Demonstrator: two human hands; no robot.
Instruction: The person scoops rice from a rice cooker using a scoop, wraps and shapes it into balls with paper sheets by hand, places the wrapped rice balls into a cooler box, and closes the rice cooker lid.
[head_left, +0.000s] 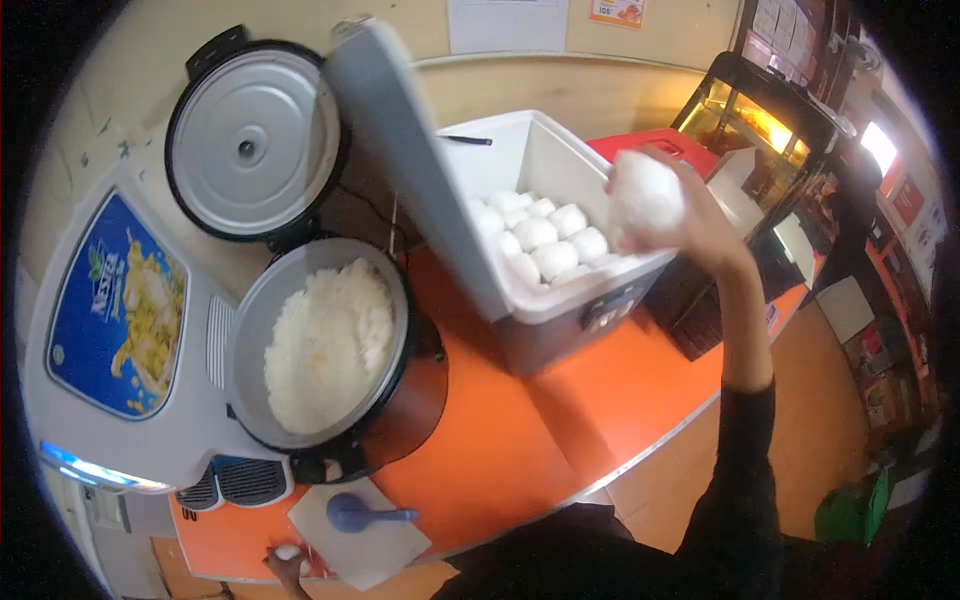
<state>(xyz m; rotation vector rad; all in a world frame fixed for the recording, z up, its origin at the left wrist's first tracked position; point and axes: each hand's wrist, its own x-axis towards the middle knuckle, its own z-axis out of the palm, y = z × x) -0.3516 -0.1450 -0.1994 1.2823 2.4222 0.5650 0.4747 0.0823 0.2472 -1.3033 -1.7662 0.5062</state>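
Observation:
My right hand [708, 225] is raised above the right side of a cooler box [530, 150], closed on a round white ball of rice [648, 195], slightly blurred. Inside the box lie several similar white rice balls [535, 235]. Its grey lid [420, 165] stands tilted up at the left. At the lower left, my left hand [286, 565] is closed on a small white thing, too small to identify. Near it a blue rice scoop [350, 513] rests on a white sheet [375, 550].
A rice cooker [405, 400] holds cooked rice [330, 350], its round lid [250, 140] open. Left of it stands a drink dispenser [205, 420]. A red container [660, 145] and a lit glass display case [760, 120] are beyond the cooler on the orange table [480, 460].

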